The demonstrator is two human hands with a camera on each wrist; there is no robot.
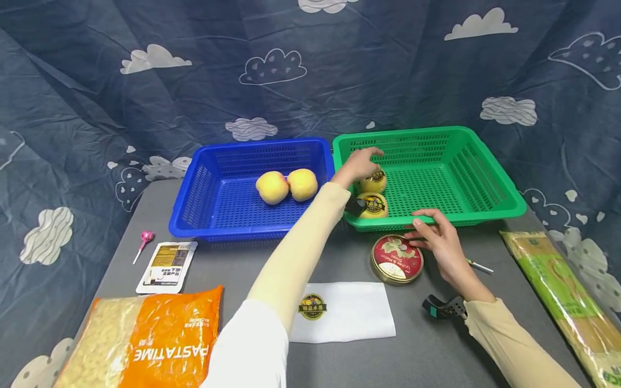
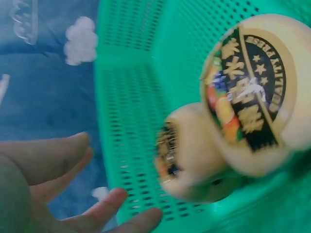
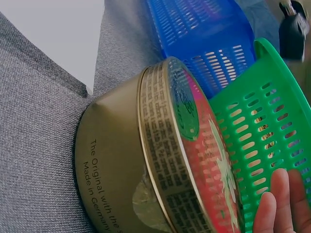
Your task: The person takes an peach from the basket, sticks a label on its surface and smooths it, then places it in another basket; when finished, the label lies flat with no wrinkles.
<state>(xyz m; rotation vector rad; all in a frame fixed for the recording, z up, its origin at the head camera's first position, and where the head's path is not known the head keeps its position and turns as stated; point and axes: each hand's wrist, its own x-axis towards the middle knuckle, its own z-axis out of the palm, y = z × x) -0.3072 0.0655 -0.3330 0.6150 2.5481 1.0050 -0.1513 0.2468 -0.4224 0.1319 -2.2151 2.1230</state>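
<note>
My left hand (image 1: 360, 165) is over the left side of the green basket (image 1: 495, 178), fingers spread with nothing held. Below and beside it lie two yellow fruits with black labels; the rear fruit (image 1: 376, 183) is partly covered by the hand, the front fruit (image 1: 372, 206) sits by the near wall. In the left wrist view, space shows between the fingers (image 2: 141, 221) and the labelled fruits. At the basket's front rim is my right hand (image 1: 443, 242), fingers loosely bent and nothing gripped. Just left of that hand stands a round red-lidded candy tin (image 1: 397, 258), its lid right by the thumb.
A blue basket (image 1: 194, 215) with two yellow fruits (image 1: 287, 186) adjoins on the left. In front lie a white labelled bag (image 1: 349, 312), an orange pasta bag (image 1: 170, 339), a white pouch (image 1: 167, 267) and a pink lollipop (image 1: 146, 237). A long noodle pack (image 1: 563, 291) borders the right.
</note>
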